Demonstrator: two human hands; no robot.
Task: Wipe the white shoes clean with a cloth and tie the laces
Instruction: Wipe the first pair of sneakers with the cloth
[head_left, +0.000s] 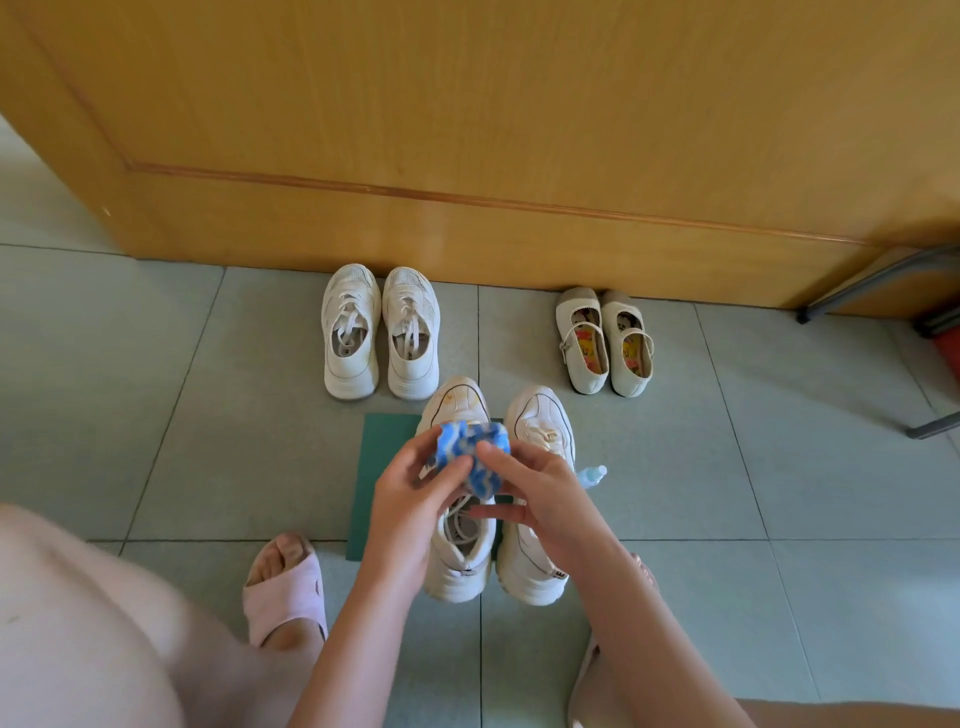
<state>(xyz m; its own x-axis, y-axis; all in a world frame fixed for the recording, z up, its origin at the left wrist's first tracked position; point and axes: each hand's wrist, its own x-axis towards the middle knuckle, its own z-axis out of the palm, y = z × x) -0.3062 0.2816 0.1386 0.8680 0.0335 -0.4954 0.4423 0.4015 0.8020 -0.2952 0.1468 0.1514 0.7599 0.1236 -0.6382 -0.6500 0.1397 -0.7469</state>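
Left hand (410, 499) and right hand (540, 493) gripped blue cloth (467, 452) above green mat (384, 457), white shoes (540, 415) stood on mat

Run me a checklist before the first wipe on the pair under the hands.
1. Cloth held: ok, the left hand and the right hand both pinch the bunched blue cloth.
2. Shoes within reach: ok, the left shoe and the right shoe stand upright on the green mat, below the hands.
3. Dirt located: ok, yellowish marks show on the left shoe's toe.
4. Laces tied: cannot tell, the hands cover most of them.
5. Cloth damp: cannot tell.
6. Small bottle handy: ok, beside the right shoe, partly hidden.
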